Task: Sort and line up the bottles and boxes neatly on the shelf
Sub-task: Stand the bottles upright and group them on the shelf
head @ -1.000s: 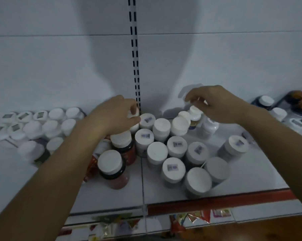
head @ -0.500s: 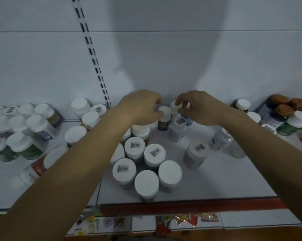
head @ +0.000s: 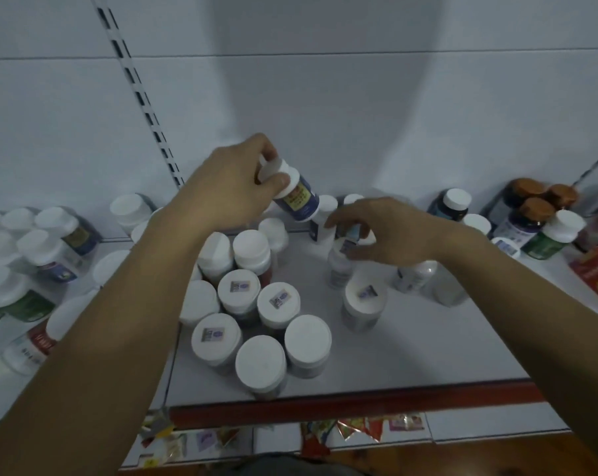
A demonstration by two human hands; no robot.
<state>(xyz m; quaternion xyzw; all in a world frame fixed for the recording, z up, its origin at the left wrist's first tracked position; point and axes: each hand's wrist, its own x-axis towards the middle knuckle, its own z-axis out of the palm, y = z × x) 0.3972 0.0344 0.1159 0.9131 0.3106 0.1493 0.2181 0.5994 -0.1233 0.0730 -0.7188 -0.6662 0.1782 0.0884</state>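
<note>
My left hand (head: 234,190) grips the white cap of a small blue-labelled bottle (head: 299,199) and holds it tilted above the shelf. My right hand (head: 390,231) hovers with curled fingers over a small white bottle (head: 339,266), fingertips at its cap; whether it grips is unclear. A cluster of white-capped bottles (head: 256,310) stands upright in the middle of the white shelf (head: 411,352). One more capped bottle (head: 364,300) stands alone to their right.
More white-capped bottles (head: 33,252) crowd the left shelf section. At the right stand brown-capped bottles (head: 534,204), a green-labelled bottle (head: 555,235) and a red box (head: 596,273). The shelf's red front edge (head: 359,403) runs below.
My left hand has lifted the blue-labelled bottle up off the shelf and tilted it. My right hand has shifted right and down toward the small white bottle. The view has moved closer.
</note>
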